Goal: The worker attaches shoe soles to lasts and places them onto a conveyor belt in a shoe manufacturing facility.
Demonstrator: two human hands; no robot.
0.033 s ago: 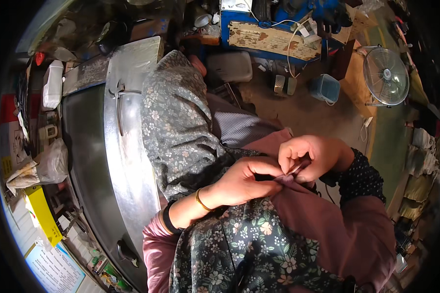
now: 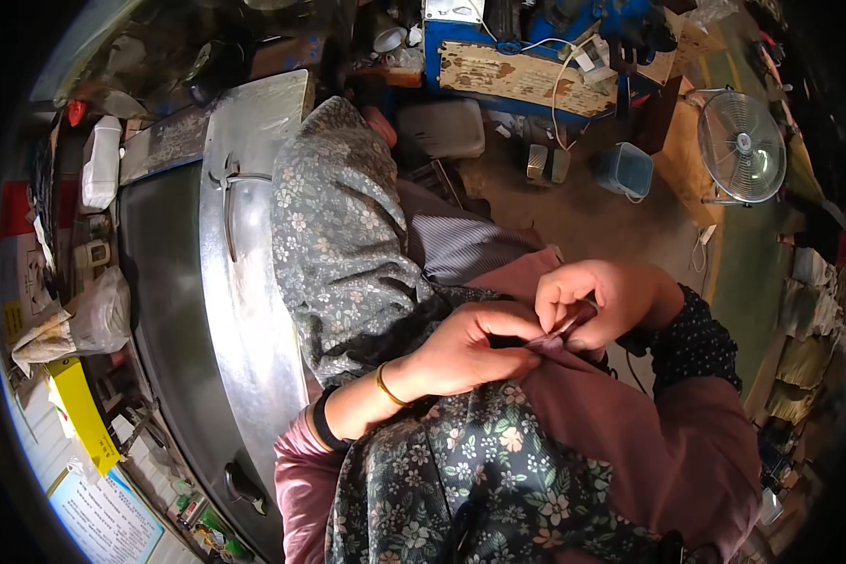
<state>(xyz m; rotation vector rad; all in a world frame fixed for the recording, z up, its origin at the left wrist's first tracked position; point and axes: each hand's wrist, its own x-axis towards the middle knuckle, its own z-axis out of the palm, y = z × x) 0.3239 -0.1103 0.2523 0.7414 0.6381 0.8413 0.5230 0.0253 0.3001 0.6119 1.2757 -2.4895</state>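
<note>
With thumb and fingers pinched, my left hand (image 2: 465,352) grips a gathered edge of the dusky pink garment (image 2: 597,399) I am wearing. My right hand (image 2: 611,296) is closed at the same gathered spot, its thumb and fingertips curled in against the cloth. A small dark sliver shows between its fingers; I cannot make out what it is. The fingertips of both hands nearly meet. Beneath the hands lies a dark floral apron (image 2: 498,461). A gold bangle (image 2: 385,385) and a black band circle my left wrist, and a dotted dark sleeve cover (image 2: 696,348) is on my right forearm.
A shiny metal-edged worktable (image 2: 240,310) runs along my left. A plastic bag (image 2: 101,315) and a white bottle (image 2: 101,164) lie beyond it. Ahead are a blue machine base (image 2: 526,75) and a blue bin (image 2: 623,169). A fan (image 2: 743,146) stands at the far right.
</note>
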